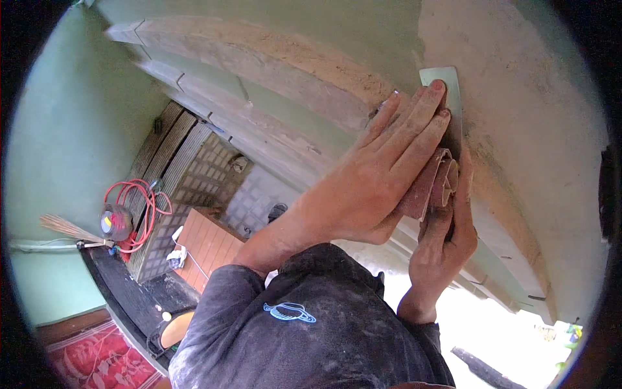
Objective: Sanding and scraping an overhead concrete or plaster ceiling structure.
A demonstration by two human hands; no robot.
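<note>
Before me is a plastered surface with stepped moulding ledges (311, 63), patched in green and bare beige. My left hand (369, 170) reaches across with dusty fingers extended, its fingertips pressed on a pale flat scraper blade (453, 92) lying against the plaster. A curled piece of reddish-brown sandpaper (430, 187) sits between my two hands. From below, my right hand (449, 228) grips the sandpaper, one finger stretched up beside the blade's lower end. That lower end is partly hidden by the sandpaper and my fingers.
Far below at left lie a coiled red hose (158, 214), a round container (115, 222), a straw broom (73, 229) and stacked ribbed panels (160, 136). A brown slatted top (209, 243) stands near my left elbow. Bright light fills the lower right.
</note>
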